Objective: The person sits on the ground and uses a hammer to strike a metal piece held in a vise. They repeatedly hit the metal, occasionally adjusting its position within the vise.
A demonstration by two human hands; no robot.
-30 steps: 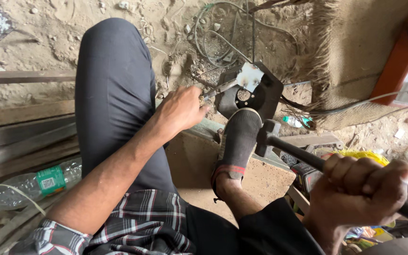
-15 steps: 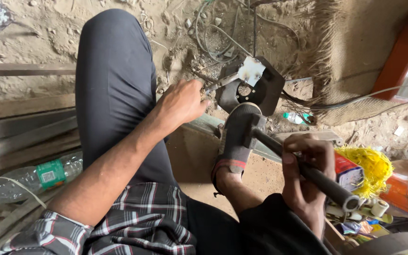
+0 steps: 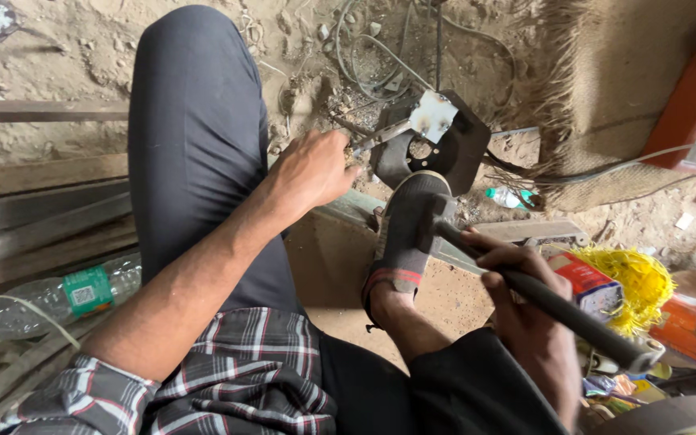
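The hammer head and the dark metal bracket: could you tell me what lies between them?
In the head view, the toe of the person's grey shoe lies between the hammer head and the bracket.

Plaid grey-red shirt (image 3: 235,374), black trousers (image 3: 195,137), yellow straw bundle (image 3: 634,282), green-labelled bottle (image 3: 66,294)

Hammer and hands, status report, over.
Right hand grips dark-handled hammer. Left hand holds slim metal tool against black metal bracket. Grey shoe sits between.
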